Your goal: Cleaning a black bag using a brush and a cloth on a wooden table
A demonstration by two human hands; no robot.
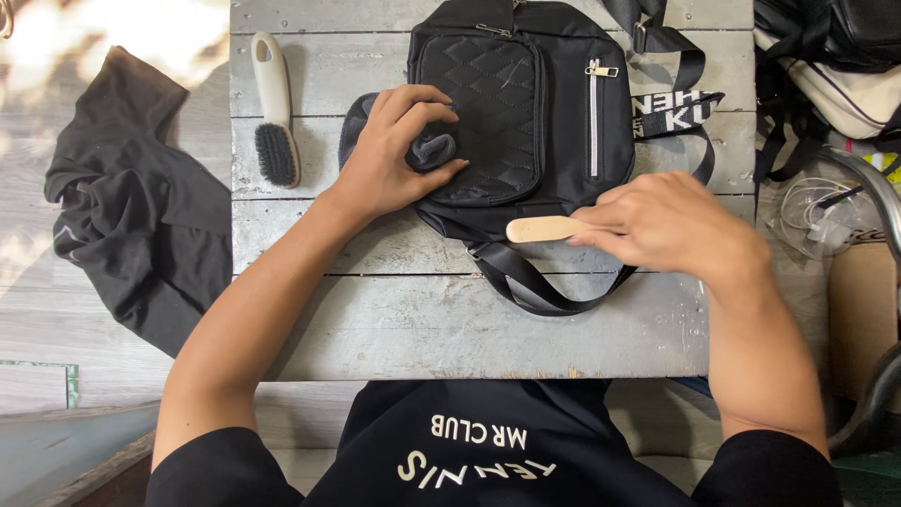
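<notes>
Grey plank table [394,329] is carrying a black bag [540,122] at its far middle. Left hand [394,155] is pinching a dark cloth [427,145] against the bag's quilted pocket. Right hand [671,221] is gripping a wooden handle [544,228] by the bag's lower edge, fingers curled together. White-handled brush [274,113] is lying to the left.

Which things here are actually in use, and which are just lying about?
In use:
black quilted fabric bag
dark grey cloth, gripped by left hand
pale wooden handle, held by right hand

Lying about:
white-handled black-bristle brush
crumpled black garment
</notes>
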